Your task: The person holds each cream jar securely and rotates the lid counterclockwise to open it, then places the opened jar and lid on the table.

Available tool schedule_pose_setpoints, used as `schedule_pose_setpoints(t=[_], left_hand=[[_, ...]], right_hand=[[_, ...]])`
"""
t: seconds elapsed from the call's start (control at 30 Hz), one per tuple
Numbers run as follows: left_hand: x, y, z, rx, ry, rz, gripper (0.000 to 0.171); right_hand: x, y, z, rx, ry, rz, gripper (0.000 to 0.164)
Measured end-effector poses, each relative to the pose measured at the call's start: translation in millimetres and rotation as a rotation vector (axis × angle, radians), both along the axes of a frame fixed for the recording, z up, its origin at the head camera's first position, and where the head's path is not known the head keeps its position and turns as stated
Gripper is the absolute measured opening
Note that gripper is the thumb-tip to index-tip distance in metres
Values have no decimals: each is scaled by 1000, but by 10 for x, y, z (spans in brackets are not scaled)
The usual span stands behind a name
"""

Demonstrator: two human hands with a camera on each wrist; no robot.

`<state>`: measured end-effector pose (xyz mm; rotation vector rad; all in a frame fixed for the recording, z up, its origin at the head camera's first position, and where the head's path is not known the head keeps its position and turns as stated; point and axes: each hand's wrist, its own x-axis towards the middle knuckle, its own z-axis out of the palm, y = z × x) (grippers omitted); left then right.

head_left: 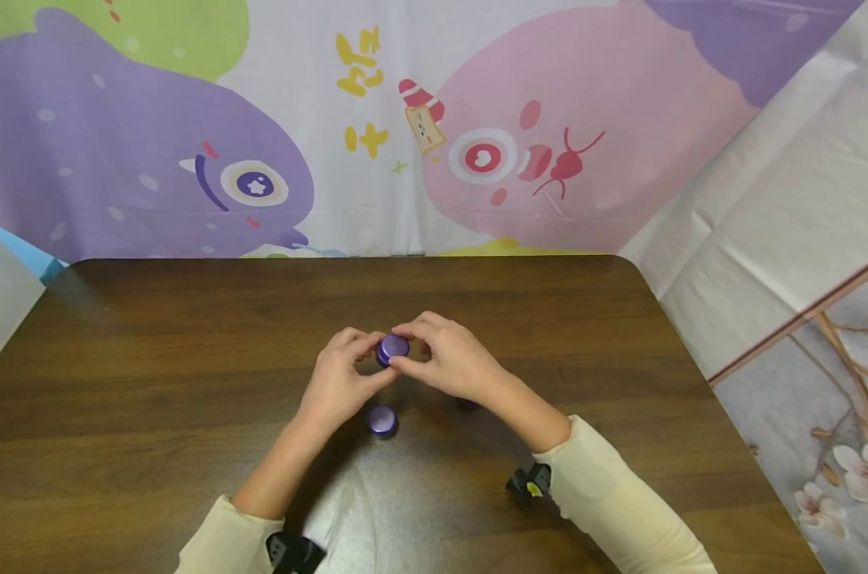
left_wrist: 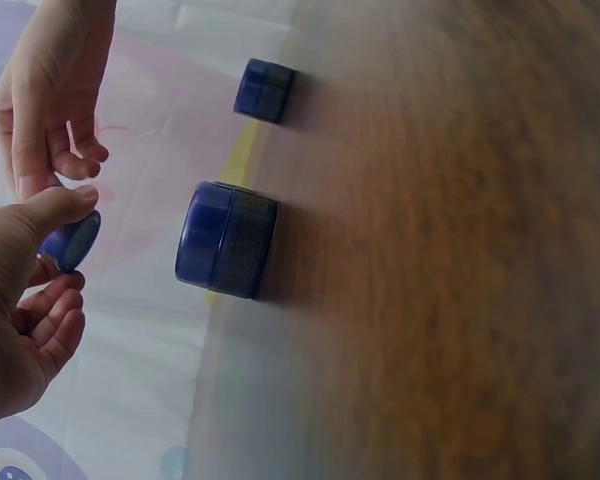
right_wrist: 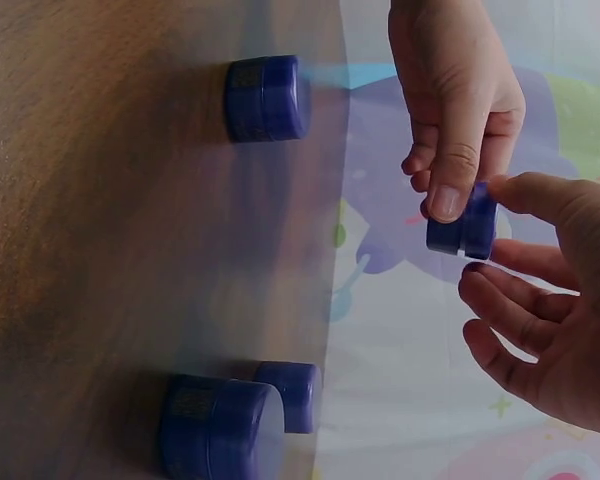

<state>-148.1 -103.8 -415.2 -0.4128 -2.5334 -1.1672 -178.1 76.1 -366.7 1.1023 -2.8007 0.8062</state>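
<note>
Above the table, both hands hold one small purple jar [head_left: 393,349] between them. My left hand [head_left: 336,379] grips its body with thumb and fingers. On the lid side, my right hand [head_left: 451,355] pinches it between thumb and index finger, its other fingers loosely bent in the right wrist view. That view also shows a narrow groove between the lid [right_wrist: 480,222] and the body [right_wrist: 445,235] of the held jar. Another lidded purple jar [head_left: 382,420] stands on the table just below the hands.
More purple jars stand on the brown wooden table [head_left: 154,383]: a larger jar [right_wrist: 220,430] and a smaller jar [right_wrist: 292,395] close beside it in the right wrist view. The right forearm mostly hides that area in the head view. A cartoon-printed cloth [head_left: 376,191] hangs behind the table.
</note>
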Motion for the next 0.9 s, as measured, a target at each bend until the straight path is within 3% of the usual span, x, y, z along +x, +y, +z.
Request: schedule_pose_setpoints(t=[0.27,0.43,0.57,0.9], left_hand=[[-2,6,-14,2,11,-9,44],[-3,7,-12,-3,11,-10,45],[-6,13,-6,-11,19,-5,43],[-3,19,-8,-9,4,-7,45]], right_hand=[[-23,15,0,13,-2,78,43],[-17,24,-9,-22,9,26,47],[-17,21,-14,-18,-2,-13,41],[-19,42,3,12,-24,49,42]])
